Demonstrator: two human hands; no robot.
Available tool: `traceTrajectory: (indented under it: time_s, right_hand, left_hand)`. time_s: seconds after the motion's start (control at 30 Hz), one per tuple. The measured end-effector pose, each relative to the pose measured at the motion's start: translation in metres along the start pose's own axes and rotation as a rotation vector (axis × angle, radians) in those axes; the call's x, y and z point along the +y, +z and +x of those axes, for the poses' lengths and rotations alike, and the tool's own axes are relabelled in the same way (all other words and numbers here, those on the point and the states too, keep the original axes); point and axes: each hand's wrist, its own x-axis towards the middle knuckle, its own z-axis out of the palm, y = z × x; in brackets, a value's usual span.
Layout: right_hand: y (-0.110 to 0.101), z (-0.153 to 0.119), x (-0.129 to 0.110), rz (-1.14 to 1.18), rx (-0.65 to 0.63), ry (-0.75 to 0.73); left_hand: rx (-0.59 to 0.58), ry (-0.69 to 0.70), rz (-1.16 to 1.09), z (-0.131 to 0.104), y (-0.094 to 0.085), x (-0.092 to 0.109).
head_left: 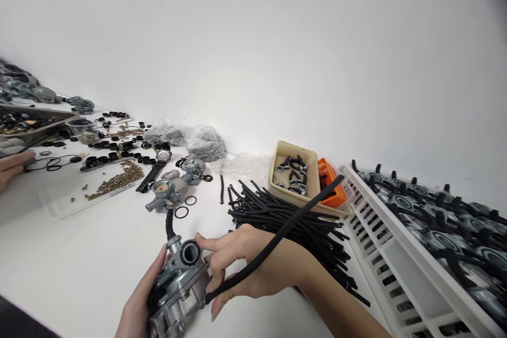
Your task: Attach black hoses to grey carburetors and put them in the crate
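Note:
A silver metal carburetor (182, 281) is tilted close in front of me, and my left hand (140, 296) wraps round its left side. From its top a short black rubber piece sticks up. My right hand (253, 259) pinches the lower end of a long black rubber hose (273, 243) against the carburetor's lower right side; the fingertips hide whether the end is seated on a fitting. The hose's free end slants up to the right across the hand. Behind the right wrist lies a pile of similar black hoses (285, 216).
A white slatted crate (396, 259) of carburetors stands at right. A beige bin (277, 169) with small parts and an orange basket (336, 198) sit behind the hoses. Loose carburetors (164, 193), a watch (156, 169) and brass parts (119, 179) lie left. Another person's hand (13, 166) is far left.

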Motion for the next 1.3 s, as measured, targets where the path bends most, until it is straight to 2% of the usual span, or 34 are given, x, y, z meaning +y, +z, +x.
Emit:
traceTrajectory:
  time_s: [0.17, 0.5, 0.67, 0.9, 1.07, 1.3]
  right_hand:
    - [0.000, 0.000, 0.003, -0.041, -0.001, -0.046]
    - [-0.005, -0.001, 0.002, 0.031, -0.042, -0.027]
    - [-0.006, -0.002, 0.008, 0.164, 0.007, 0.036]
    - [-0.006, 0.002, 0.021, 0.357, 0.017, 0.014]
    - [-0.006, 0.003, 0.022, 0.363, 0.028, 0.046]
    - [-0.006, 0.000, 0.018, 0.280, 0.013, 0.014]
  left_hand:
    - [-0.012, 0.022, 0.029, -0.002, 0.003, 0.000]
    - [-0.052, -0.018, 0.069, -0.022, 0.028, 0.003]
    - [-0.026, -0.057, 0.064, -0.020, 0.028, 0.003]
    - [0.027, 0.034, 0.078, -0.015, 0.021, 0.001]
    - [0.026, 0.001, 0.073, -0.021, 0.027, 0.002]
    - [0.013, -0.002, 0.064, -0.025, 0.031, 0.002]
